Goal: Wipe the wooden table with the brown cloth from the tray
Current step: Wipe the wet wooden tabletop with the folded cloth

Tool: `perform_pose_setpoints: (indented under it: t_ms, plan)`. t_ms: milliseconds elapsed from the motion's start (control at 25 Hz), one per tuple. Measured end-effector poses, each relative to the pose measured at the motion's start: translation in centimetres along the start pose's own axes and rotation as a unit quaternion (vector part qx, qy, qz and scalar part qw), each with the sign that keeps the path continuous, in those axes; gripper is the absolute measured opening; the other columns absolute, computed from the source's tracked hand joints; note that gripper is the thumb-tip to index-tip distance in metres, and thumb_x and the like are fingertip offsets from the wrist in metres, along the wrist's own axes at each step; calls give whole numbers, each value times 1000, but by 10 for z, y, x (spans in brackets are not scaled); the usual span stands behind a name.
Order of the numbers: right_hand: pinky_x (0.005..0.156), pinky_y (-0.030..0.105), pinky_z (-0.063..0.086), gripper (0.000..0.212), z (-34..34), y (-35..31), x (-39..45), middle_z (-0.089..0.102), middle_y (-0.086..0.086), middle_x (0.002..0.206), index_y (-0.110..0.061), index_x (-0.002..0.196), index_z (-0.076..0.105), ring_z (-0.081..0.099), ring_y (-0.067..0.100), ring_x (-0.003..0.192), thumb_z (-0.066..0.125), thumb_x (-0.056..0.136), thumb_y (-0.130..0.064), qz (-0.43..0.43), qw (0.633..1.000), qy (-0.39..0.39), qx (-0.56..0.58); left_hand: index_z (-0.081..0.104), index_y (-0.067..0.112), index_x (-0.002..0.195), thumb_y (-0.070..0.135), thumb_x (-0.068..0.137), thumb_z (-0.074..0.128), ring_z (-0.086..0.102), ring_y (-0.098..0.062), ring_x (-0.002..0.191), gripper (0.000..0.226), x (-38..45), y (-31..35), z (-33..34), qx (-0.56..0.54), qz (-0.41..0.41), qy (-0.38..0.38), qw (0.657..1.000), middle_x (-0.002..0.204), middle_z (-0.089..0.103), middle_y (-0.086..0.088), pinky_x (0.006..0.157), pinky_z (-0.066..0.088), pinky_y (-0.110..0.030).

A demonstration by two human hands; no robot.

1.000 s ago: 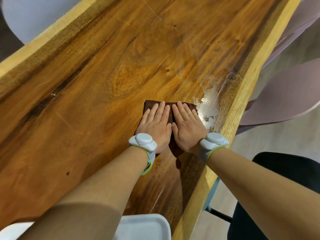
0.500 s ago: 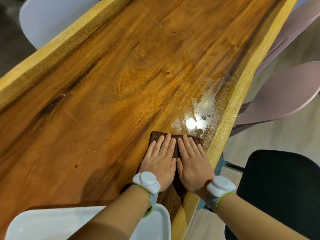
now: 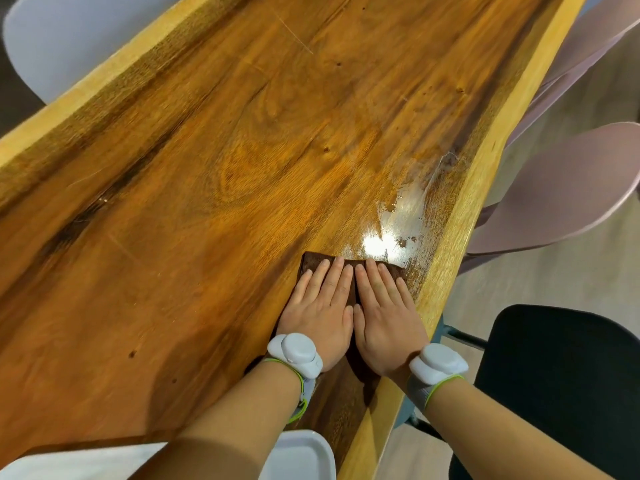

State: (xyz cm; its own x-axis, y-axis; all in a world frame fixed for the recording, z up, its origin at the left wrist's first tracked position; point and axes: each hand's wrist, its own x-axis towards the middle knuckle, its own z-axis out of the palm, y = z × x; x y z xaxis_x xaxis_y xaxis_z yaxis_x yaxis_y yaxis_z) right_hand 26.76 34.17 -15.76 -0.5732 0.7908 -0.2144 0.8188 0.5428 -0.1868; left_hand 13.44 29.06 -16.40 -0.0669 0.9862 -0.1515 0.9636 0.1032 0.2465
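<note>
Bare forearms, rounded white wrist device (image 3: 297, 352) on each, green-edged grey straps (image 3: 423, 393)

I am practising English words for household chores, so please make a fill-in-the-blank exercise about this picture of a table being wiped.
1. Both hands, left hand and right hand, press flat on a ____ cloth.
2. The wet, shiny patch lies just beyond the cloth, near the table's ____ edge.
3. The white tray sits at the near end of the table and holds ____.
4. Each wrist wears a ____ band.

Missing words: brown; right; nothing; white
</note>
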Motion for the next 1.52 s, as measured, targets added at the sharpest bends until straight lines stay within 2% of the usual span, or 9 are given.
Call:
perform_pose_setpoints:
  t_ms: [200,320,480,1080,1520]
  plan:
    - [118,37,0,61,-6,15,32,10,4,162,-16,154,14,2,15,147,23,99,-39,11,1000,23,5,1,18,151,40,95,14,-1,-19,148,61,39,-3,-3,13,10,12,1000,162,-1,-1,118,-5,-37]
    - [117,36,-1,62,-9,31,56,10,4,162,-17,155,13,2,14,147,21,98,-41,13,999,35,-1,1,18,151,40,94,10,-1,-18,148,62,69,-3,-3,17,11,19,1000,162,-1,-1,119,-3,-37]
    - [117,37,1,62,-17,48,86,13,6,162,-16,154,16,10,22,149,21,98,-39,15,999,48,-6,4,18,152,40,94,12,1,-19,148,62,105,-3,-6,23,13,27,999,162,2,-2,120,1,-39]
    - [119,40,7,58,-58,133,219,16,7,162,-15,154,18,11,22,149,30,100,-33,23,996,85,-18,6,18,152,36,97,19,-1,-18,148,60,273,5,-25,7,34,24,999,162,2,-2,119,-2,-36]
    - [120,41,7,58,-78,172,258,13,6,163,-15,154,17,11,22,149,30,100,-32,62,994,92,-12,7,19,152,36,97,22,0,-19,148,59,339,21,-31,21,60,20,998,162,3,-1,119,-1,-37]
